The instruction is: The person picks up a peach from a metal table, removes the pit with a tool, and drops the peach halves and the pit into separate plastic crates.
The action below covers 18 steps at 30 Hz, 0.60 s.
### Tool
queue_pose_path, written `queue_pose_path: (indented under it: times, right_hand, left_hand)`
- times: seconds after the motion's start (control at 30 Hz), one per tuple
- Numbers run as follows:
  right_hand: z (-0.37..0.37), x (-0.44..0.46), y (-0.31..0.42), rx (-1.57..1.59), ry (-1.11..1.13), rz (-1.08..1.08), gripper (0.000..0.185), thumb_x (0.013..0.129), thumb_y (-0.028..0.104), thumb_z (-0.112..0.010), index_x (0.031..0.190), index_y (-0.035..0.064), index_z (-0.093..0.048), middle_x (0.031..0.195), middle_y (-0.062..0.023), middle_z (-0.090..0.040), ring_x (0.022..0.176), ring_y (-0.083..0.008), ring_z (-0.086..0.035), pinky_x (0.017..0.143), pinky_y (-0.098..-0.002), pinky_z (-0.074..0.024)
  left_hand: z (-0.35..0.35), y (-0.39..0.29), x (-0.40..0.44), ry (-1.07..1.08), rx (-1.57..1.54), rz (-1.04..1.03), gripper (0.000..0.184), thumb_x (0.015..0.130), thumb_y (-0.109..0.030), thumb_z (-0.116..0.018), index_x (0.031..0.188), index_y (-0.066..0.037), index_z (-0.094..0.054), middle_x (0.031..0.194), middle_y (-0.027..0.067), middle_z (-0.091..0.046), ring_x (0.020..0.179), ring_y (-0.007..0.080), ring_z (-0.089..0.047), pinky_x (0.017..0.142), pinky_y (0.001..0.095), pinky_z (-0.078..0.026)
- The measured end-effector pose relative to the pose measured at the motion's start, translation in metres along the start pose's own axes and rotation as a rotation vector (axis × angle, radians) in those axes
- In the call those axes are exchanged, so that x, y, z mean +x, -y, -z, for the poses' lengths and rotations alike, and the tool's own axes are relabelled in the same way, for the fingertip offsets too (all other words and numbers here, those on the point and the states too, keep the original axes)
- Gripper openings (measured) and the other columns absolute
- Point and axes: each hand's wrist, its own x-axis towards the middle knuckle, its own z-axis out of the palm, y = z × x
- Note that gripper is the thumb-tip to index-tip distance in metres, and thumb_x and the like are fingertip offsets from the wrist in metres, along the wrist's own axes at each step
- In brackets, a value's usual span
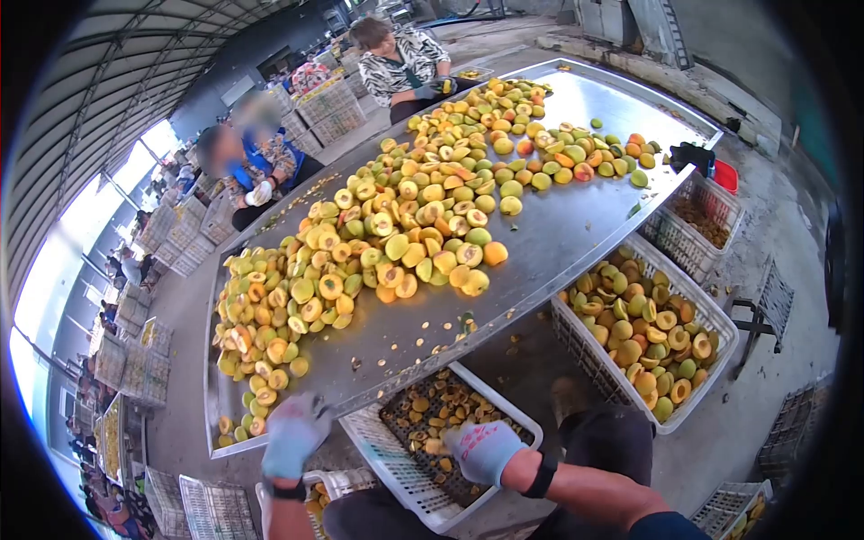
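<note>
From here, the work seems to be at the stage of sorting halved apricots [387,234], heaped on the metal table [558,261] just beyond the gloved left hand [297,432]. That hand is at the table's near edge, its fingers curled; I can't tell whether they hold anything. The gloved right hand [486,450] is over a white crate [382,454] of small brownish-yellow pieces [423,409], probably stones; its grip is unclear too. Any reach for the nearest halves would call for the left hand to clear the table's rim.
</note>
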Motion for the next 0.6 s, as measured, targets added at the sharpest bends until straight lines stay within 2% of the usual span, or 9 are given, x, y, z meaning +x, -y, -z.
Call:
queue_pose_path:
  times: [0.07,0.2,0.27,0.33,0.37,0.43,0.5,0.53,0.6]
  right_hand:
    - [0.003,-0.008,-0.005,-0.025,0.112,0.067,0.017,0.088,0.014,-0.055,0.097,0.008,-0.069,0.093,-0.0135,-0.071,0.087,-0.0307,-0.071,0.067,-0.0413,-0.0552]
    - [-0.016,-0.018,-0.024,-0.045,-0.02,0.073,0.016,0.087,0.014,-0.057,0.089,0.0072,-0.071,0.086,-0.0128,-0.072,0.078,-0.029,-0.072,0.062,-0.0401,-0.055]
    - [-0.014,-0.019,-0.036,0.014,-0.033,0.038,0.016,0.088,0.014,-0.057,0.089,0.0062,-0.071,0.084,-0.0121,-0.071,0.077,-0.0285,-0.072,0.061,-0.0403,-0.0545]
    - [-0.013,-0.022,-0.044,0.062,-0.067,0.011,0.016,0.087,0.014,-0.057,0.088,0.0058,-0.071,0.084,-0.012,-0.071,0.077,-0.0284,-0.071,0.06,-0.0402,-0.054]
    - [-0.009,-0.022,-0.043,0.075,-0.064,-0.012,0.016,0.087,0.014,-0.057,0.088,0.0058,-0.071,0.084,-0.012,-0.071,0.077,-0.0284,-0.071,0.06,-0.0402,-0.054]
    - [0.002,-0.025,-0.043,0.005,-0.054,-0.04,0.017,0.084,0.018,-0.06,0.094,0.0105,-0.072,0.084,-0.008,-0.072,0.08,-0.0243,-0.071,0.063,-0.0381,-0.0542]
    - [-0.005,-0.027,-0.045,-0.022,-0.069,-0.029,0.016,0.085,0.017,-0.058,0.091,0.0101,-0.071,0.082,-0.0078,-0.071,0.077,-0.024,-0.07,0.061,-0.0378,-0.0528]
    - [-0.008,-0.027,-0.045,-0.058,-0.089,-0.008,0.016,0.086,0.016,-0.056,0.088,0.0098,-0.071,0.08,-0.0075,-0.071,0.075,-0.0237,-0.069,0.059,-0.0375,-0.0515]
    - [-0.013,-0.028,-0.043,-0.041,-0.117,-0.005,0.014,0.086,0.016,-0.056,0.088,0.0098,-0.069,0.078,-0.0082,-0.069,0.072,-0.0247,-0.069,0.057,-0.0391,-0.0514]
  left_hand:
    - [-0.008,-0.06,0.064,-0.086,-0.113,-0.264,0.036,0.086,-0.037,-0.062,0.113,-0.013,-0.065,0.104,0.0153,-0.069,0.101,0.0336,-0.065,0.089,0.0428,-0.051]
    - [-0.044,-0.19,0.19,0.03,-0.083,-0.29,0.061,0.09,-0.046,-0.056,0.144,-0.019,-0.046,0.123,0.0196,-0.064,0.113,0.0353,-0.062,0.096,0.0442,-0.049]
    - [-0.064,-0.24,0.233,0.078,-0.062,-0.231,0.066,0.092,-0.05,-0.053,0.148,-0.018,-0.041,0.129,0.0204,-0.061,0.116,0.0361,-0.061,0.097,0.0447,-0.048]
    - [-0.099,-0.258,0.271,0.05,-0.116,-0.287,0.067,0.093,-0.051,-0.051,0.149,-0.016,-0.039,0.131,0.021,-0.06,0.115,0.0374,-0.06,0.099,0.0451,-0.047]
    - [-0.11,-0.264,0.283,0.107,-0.073,-0.292,0.066,0.094,-0.05,-0.05,0.149,-0.015,-0.039,0.131,0.0213,-0.059,0.115,0.0378,-0.06,0.1,0.0448,-0.046]
    - [-0.138,-0.264,0.299,-0.005,-0.122,-0.302,0.062,0.092,-0.047,-0.054,0.145,-0.014,-0.045,0.125,0.0207,-0.063,0.113,0.0378,-0.061,0.098,0.0448,-0.047]
    - [-0.155,-0.252,0.311,-0.076,-0.25,-0.303,0.056,0.089,-0.042,-0.058,0.136,-0.011,-0.053,0.117,0.0204,-0.066,0.112,0.0393,-0.061,0.097,0.0454,-0.047]
    - [-0.179,-0.235,0.329,-0.152,-0.349,-0.348,0.053,0.088,-0.033,-0.065,0.133,-0.007,-0.054,0.108,0.0194,-0.07,0.093,0.0341,-0.069,0.082,0.0415,-0.054]
    - [-0.176,-0.217,0.318,0.102,-1.062,-0.205,0.052,0.083,-0.022,-0.075,0.128,-0.005,-0.057,0.093,0.0124,-0.07,0.069,0.0243,-0.068,0.06,0.034,-0.056]
